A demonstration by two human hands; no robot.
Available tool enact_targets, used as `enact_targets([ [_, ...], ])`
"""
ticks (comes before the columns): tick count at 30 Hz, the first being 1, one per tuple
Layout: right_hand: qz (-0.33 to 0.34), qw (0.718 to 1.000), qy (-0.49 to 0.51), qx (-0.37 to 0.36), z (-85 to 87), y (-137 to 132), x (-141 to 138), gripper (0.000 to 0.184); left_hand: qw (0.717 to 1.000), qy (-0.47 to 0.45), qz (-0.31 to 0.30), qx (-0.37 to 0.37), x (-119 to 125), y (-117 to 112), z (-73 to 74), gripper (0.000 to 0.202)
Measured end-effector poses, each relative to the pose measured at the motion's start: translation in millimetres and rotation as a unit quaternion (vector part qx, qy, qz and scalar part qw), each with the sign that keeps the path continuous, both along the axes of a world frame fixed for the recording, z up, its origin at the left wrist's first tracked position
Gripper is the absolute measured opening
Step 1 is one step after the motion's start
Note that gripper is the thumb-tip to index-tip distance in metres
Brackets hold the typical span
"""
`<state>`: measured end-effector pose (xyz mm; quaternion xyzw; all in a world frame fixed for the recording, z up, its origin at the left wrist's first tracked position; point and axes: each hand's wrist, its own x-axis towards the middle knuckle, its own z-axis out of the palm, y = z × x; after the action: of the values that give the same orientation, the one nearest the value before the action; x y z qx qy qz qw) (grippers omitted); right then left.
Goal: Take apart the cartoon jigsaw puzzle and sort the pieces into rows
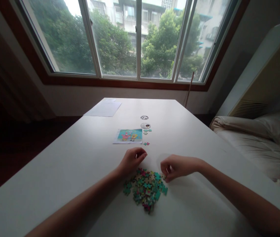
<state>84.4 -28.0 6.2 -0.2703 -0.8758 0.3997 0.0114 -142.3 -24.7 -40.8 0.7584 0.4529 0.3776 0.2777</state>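
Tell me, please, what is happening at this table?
A person's right hand is at the edge of a pile of puzzle pieces on a white table; the left hand is near its far side. Whether either holds a piece is unclear. Farther away, a few loose pieces lie beside a printed picture.

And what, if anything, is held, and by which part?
The left hand shows nothing held. The right hand is at the edge of the pile; whether it grips anything cannot be told.
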Motion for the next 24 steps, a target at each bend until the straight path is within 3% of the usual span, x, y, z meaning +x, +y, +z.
enact_targets([
  [4,-0.064,0.994,0.081,-0.019,-1.8,17,-8,0.019,1.000,0.005,-0.015,0.003,0,0,-1.5,0.018],
  [8,-0.146,0.975,0.165,-0.020,-16.6,32,-23,0.024,0.999,0.003,-0.039,0.001,-1,-1,-0.6,0.019],
  [12,-0.176,0.967,0.182,-0.014,-29.6,34,-31,0.030,0.998,-0.005,-0.055,-0.001,-1,-2,1.3,0.020],
  [17,-0.179,0.967,0.181,0.017,-31.4,29,-35,0.033,0.998,-0.009,-0.061,-0.004,1,-3,2.9,0.020],
  [21,-0.186,0.959,0.196,0.081,-32.4,27,-37,0.033,0.999,-0.023,-0.041,-0.026,1,-2,2.8,0.021],
  [24,-0.249,0.925,0.235,0.166,-38.3,25,-36,0.024,0.997,-0.067,-0.022,-0.041,-2,3,0.1,0.023],
])
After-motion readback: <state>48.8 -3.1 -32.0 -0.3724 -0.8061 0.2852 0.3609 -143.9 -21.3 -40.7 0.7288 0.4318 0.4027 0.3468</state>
